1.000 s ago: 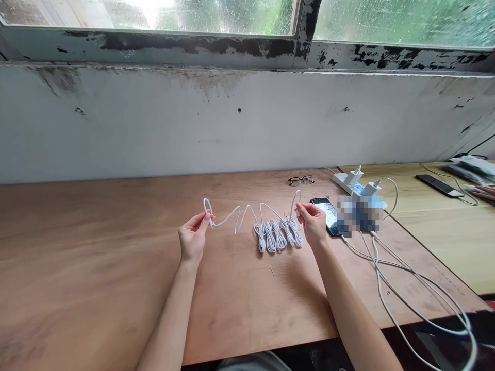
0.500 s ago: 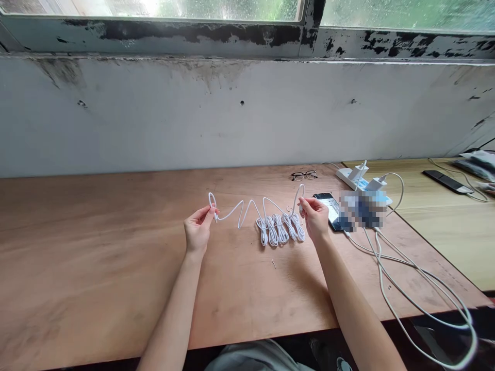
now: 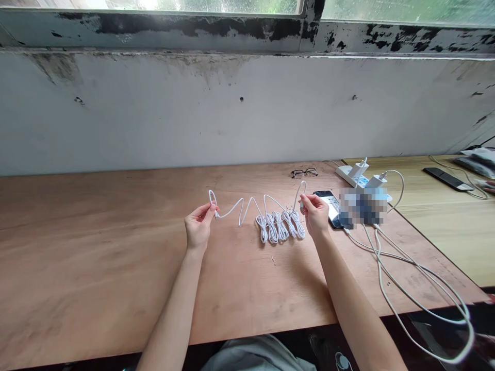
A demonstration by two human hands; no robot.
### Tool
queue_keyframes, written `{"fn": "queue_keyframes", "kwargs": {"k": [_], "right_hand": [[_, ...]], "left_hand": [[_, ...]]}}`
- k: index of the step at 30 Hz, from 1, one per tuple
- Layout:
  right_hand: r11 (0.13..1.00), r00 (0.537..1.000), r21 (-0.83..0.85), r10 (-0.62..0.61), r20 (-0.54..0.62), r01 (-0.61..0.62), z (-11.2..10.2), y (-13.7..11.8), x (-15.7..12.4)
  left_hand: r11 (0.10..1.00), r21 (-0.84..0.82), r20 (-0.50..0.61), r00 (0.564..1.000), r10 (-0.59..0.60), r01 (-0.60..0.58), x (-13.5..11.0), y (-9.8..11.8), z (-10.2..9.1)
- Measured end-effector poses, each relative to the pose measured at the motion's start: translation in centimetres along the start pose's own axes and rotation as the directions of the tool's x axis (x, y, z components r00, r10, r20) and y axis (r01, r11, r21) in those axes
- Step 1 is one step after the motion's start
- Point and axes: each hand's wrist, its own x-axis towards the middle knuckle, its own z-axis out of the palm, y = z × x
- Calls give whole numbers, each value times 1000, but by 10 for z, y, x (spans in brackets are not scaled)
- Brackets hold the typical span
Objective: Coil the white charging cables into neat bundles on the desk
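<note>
A window frame (image 3: 193, 30) with peeling black stains runs across the top of the frame, and a scuffed white wall (image 3: 154, 113) fills the band below it. A long plywood table (image 3: 96, 268) spans the lower part of the frame, meeting a paler wooden desk (image 3: 448, 237) at the right. Long white cords (image 3: 410, 281) loop across the lower right of the table and over its front edge. Toward the upper right of the table sit a power strip (image 3: 346, 175) and two white charger adapters (image 3: 361, 169), with a pixelated patch (image 3: 363, 207) hiding what lies just in front of them. A dark flat device (image 3: 447, 178) lies on the paler desk, and dark-rimmed glasses (image 3: 303, 173) rest near the table's far edge. At centre, a white cable (image 3: 251, 206) zigzags in the air between the hands, above its neat folded loops (image 3: 279, 226) on the table. The left hand (image 3: 199, 224) pinches the cable near a small loop, and the right hand (image 3: 315, 215) pinches it near the other raised bend, just beside a smartphone (image 3: 328, 208)
</note>
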Motion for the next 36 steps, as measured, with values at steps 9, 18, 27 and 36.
{"fn": "queue_keyframes", "kwargs": {"k": [9, 18, 27, 36], "right_hand": [[1000, 1000, 10, 18, -3, -18, 0, -1, 0], [1000, 1000, -2, 21, -2, -21, 0, -1, -1], [998, 984, -56, 48, 171, -39, 3, 7, -5], [978, 913, -99, 207, 352, -184, 14, 7, -20]], "left_hand": [[1000, 14, 13, 1000, 1, -1, -1, 1, 0], [999, 42, 33, 999, 8, -10, -1, 0, -1], [995, 92, 180, 981, -66, 50, -7, 3, 1], [925, 373, 300, 952, -53, -66, -23, -16, 14]]}}
